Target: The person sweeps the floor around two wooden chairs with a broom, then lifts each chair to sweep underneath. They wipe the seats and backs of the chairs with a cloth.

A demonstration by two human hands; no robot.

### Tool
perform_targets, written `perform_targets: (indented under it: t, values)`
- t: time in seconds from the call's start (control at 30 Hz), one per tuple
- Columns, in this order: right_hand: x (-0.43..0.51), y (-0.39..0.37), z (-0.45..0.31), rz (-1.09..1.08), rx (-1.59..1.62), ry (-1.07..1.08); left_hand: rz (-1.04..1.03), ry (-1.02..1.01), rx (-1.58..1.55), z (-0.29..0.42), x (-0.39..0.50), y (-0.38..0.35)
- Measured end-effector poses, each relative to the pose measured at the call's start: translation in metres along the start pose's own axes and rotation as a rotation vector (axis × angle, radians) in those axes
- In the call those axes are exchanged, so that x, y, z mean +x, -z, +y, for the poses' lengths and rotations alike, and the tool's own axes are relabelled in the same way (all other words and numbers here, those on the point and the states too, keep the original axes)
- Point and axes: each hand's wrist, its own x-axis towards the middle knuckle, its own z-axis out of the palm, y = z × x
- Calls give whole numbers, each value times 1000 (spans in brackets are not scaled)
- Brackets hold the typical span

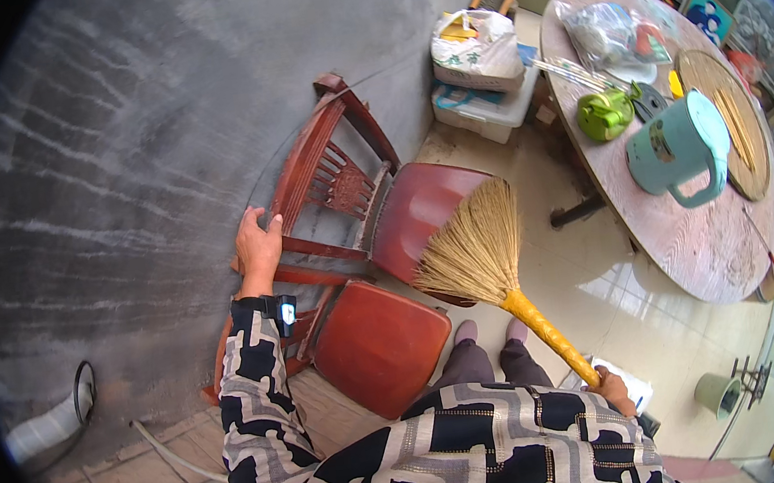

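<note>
My right hand [613,393] is closed round the end of the yellow handle of a straw hand broom [477,245]. The broom's fanned bristles overlap the front of a dark red chair seat [425,201]. At the left, my left hand [260,247] rests at the corner of that chair's wooden backrest [304,172], beside the grey wall; its fingers are partly bent, and how firmly they grip is hard to see. A second red chair [384,345] stands nearer to me, its back partly hidden by my left sleeve.
A round table [687,236] at the right bears a light blue jug [673,148], a green lidded container [605,115], plastic bags and a round wooden board [704,73]. A plastic box [476,117] with a bag on it stands by the wall. A bucket [718,393] is at lower right.
</note>
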Motion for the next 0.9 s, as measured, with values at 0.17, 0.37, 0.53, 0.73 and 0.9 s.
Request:
perform_targets:
  t: [0.17, 0.37, 0.53, 0.73, 0.9]
  values:
    - [-17, -8, -16, 42, 33, -19, -263, 182, 53, 7, 18, 10]
    - [-45, -23, -27, 107, 55, -78, -538, -87, 596, 48, 14, 16]
    - [-90, -25, 9, 168, 158, -137, -558, 107, 466, 65, 41, -5]
    - [-139, -59, 56, 197, 409, -309, -395, 201, 256, 61, 48, -28]
    - [-143, -91, 67, 270, 425, -331, -432, 281, 51, 38, 41, -49]
